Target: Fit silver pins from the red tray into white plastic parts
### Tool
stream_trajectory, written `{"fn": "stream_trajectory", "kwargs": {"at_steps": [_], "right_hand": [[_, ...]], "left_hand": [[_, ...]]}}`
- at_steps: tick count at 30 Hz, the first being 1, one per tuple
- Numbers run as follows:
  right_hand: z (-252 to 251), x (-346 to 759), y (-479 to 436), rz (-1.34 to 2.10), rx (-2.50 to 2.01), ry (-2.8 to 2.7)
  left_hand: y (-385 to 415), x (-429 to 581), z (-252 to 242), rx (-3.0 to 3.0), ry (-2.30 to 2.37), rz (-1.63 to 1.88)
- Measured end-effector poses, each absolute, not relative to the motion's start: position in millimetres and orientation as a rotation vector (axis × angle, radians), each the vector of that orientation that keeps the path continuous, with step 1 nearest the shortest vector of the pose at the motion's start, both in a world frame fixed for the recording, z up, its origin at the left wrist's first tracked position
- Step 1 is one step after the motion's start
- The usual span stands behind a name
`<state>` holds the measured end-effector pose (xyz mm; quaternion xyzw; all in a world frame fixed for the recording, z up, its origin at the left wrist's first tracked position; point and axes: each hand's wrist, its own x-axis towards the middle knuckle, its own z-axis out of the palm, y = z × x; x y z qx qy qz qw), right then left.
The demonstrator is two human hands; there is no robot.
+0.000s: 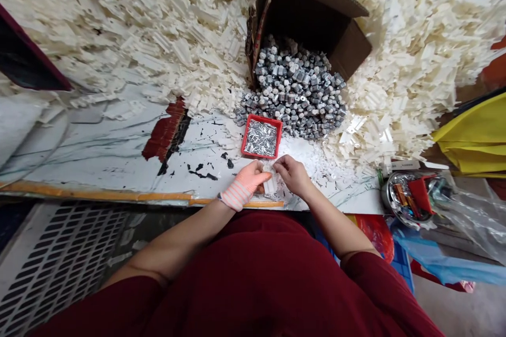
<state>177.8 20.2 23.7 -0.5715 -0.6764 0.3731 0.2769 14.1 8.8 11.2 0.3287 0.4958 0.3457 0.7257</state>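
My left hand (247,181), in a pale orange striped glove, is closed around a white plastic piece (270,186) at the table's front edge. The bare fingers of my right hand (293,174) are pinched together at the upper right end of that piece; whatever they grip is too small to make out. Just beyond both hands sits a red square tray (244,139) filled with small shiny metal pins (261,138). Behind the tray lies a heap of small grey-and-white cylindrical parts (300,89), spilling from a tipped cardboard box (351,47).
Large piles of cream plastic pieces (130,26) cover the back and right of the marble-patterned table (98,152). A round metal container (389,195) with odds and ends stands at the right edge, near yellow bags (474,137). A perforated white crate (59,258) is at lower left.
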Motion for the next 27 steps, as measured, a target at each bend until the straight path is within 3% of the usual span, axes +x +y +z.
{"fn": "stream_trajectory", "kwargs": {"at_steps": [7, 11, 14, 15, 18, 21, 24, 27], "right_hand": [[18, 169, 10, 0.988, -1.584, -1.755], [11, 171, 11, 1.245, -1.485, -1.519], [14, 198, 30, 1.316, -1.556, -1.653], [16, 212, 39, 1.201, -1.685, -1.757], [21, 254, 66, 0.433, -2.279, -1.888], [19, 278, 80, 0.17, -2.53, -1.974], [17, 273, 78, 0.298, -2.307, -2.026], [24, 250, 62, 0.744, -1.729, -2.035]], "left_hand": [[7, 17, 16, 0.865, 1.135, 0.721], [4, 18, 20, 1.339, 1.427, 0.774], [6, 17, 17, 1.375, 1.402, 0.724], [8, 17, 15, 1.3, 1.353, 0.705], [13, 18, 10, 1.039, 1.201, 0.687], [15, 18, 8, 0.922, 1.142, 0.699], [16, 19, 11, 0.927, 1.147, 0.724], [15, 20, 17, 0.991, 1.173, 0.711]]}}
